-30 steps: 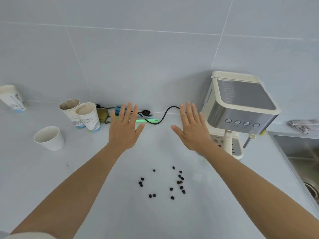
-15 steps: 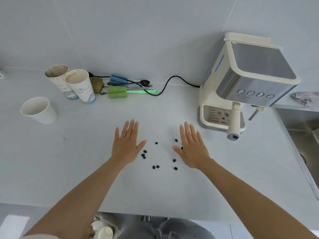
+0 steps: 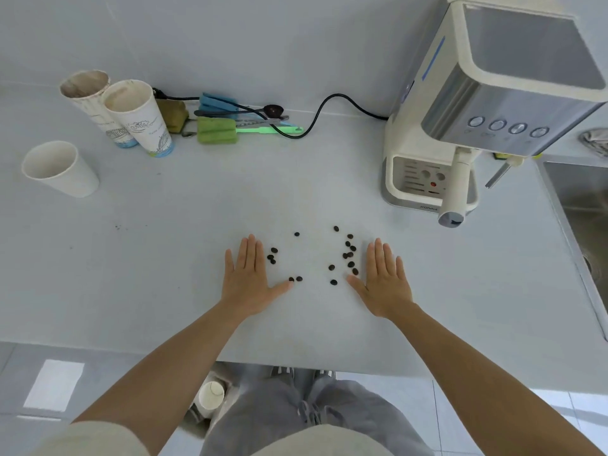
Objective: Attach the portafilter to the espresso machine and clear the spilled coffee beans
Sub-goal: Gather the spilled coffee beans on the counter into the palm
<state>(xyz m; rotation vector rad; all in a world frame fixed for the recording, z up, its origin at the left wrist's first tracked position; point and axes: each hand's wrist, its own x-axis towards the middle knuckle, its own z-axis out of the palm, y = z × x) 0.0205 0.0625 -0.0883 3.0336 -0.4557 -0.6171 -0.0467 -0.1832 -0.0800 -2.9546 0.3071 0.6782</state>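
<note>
- While I look down from the head camera, the plain cup [image 3: 61,168] sits far left on the counter [image 3: 164,258], tilted in this view with its mouth up and leftward.
- Behind it, near the wall, I see two printed cups [image 3: 138,118] touching each other, mouths up.
- Right of them lie a green sponge [image 3: 216,130], blue clips [image 3: 217,103] and a black cord [image 3: 329,106] running to the machine.
- My left hand [image 3: 246,278] lies flat, palm down, fingers together and pointing away from me, thumb spread to the right; it holds nothing.
- The thumb tip touches or nearly touches one bean; I cannot tell which.
- The beans [image 3: 348,255] are scattered on the counter between my hands: a few just beside the left fingers, a denser cluster just beside the right fingers, some loose in the middle.
- My right hand [image 3: 383,281] mirrors the left: flat, fingers together pointing away, thumb spread left, empty.
- The machine [image 3: 493,93] stands at the back right, its button row facing me.
- The portafilter [image 3: 455,189] sits under the machine head; its handle's long axis runs from the group toward me and slightly down, grey end cap nearest me.
- A steam wand [image 3: 498,174] slants down-left beside it.
- The sink [image 3: 582,199] is at the far right edge.
</note>
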